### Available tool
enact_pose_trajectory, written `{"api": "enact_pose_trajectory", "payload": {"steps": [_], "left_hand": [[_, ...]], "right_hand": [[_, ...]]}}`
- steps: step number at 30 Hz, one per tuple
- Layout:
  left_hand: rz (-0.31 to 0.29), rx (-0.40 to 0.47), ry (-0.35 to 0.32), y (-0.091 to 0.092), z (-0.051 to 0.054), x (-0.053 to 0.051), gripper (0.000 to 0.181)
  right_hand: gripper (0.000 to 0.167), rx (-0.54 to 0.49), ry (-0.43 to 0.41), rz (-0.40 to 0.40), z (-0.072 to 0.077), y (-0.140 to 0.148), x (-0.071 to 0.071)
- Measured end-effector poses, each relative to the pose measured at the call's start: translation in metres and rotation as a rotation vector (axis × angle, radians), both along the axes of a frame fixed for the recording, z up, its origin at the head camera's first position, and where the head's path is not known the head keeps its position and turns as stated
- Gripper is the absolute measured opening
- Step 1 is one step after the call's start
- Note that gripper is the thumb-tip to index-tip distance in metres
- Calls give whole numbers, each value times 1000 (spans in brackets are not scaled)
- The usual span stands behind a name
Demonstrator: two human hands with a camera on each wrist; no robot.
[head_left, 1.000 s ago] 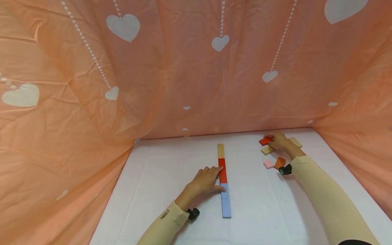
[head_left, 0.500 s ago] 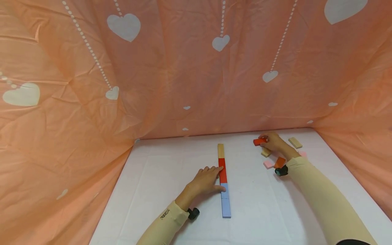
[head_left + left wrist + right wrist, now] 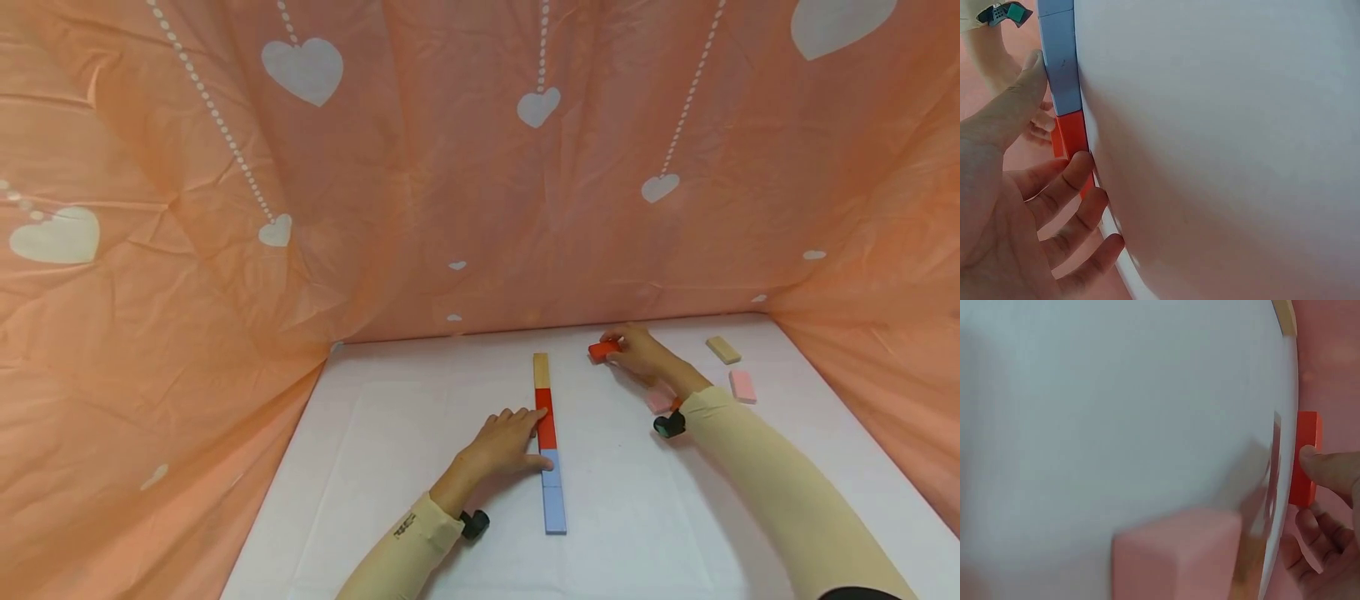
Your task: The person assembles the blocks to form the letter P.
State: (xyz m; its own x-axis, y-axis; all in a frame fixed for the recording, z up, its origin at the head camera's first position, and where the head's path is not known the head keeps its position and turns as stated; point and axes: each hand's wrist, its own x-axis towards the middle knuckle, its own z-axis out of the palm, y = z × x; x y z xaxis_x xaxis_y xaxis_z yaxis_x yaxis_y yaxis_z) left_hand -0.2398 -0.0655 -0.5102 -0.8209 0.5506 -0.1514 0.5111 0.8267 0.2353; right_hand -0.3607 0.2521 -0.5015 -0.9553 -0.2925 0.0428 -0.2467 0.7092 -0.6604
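Hanging along the left, far and right sides, an orange curtain (image 3: 420, 200) borders the white tabletop (image 3: 375, 467), whose left edge slants toward the near side. A wide strip of white surface lies between that edge and the left hand (image 3: 498, 446). This hand is unclenched, its fingers loosely extended, the index resting on the red section (image 3: 547, 427) of a row and the thumb by a light blue block (image 3: 551, 468). The row's long axis runs near to far, its near end a little to the right: a second light blue block (image 3: 555, 510) nearest, a pale wooden block (image 3: 542, 371) farthest, ends touching.

Rightward comes open room, widest on the near side. Close to the far edge, well apart from the row, is a red block (image 3: 601, 352) — pinched between thumb and fingers of the right hand (image 3: 637, 350) and seemingly lifted. Its long axis lies roughly left to right, the free end pointing left toward the row. Under the wrist are a pink block (image 3: 659, 400) and a partly hidden orange block (image 3: 676, 404). Farther right, another wooden block (image 3: 723, 350) lies beyond another pink block (image 3: 743, 387) — both inside the right edge.
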Motion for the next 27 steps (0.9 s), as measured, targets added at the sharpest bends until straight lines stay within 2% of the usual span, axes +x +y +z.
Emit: {"api": "enact_pose_trajectory", "payload": {"steps": [6, 17, 27], "left_hand": [[4, -8, -1, 1, 1, -1, 93], [12, -23, -4, 2, 3, 0, 93], [3, -14, 10, 1, 4, 1, 93]], "right_hand": [[33, -36, -11, 20, 0, -18, 1], [33, 36, 19, 64, -4, -38, -3], [29, 6, 27, 98, -11, -55, -11]]}}
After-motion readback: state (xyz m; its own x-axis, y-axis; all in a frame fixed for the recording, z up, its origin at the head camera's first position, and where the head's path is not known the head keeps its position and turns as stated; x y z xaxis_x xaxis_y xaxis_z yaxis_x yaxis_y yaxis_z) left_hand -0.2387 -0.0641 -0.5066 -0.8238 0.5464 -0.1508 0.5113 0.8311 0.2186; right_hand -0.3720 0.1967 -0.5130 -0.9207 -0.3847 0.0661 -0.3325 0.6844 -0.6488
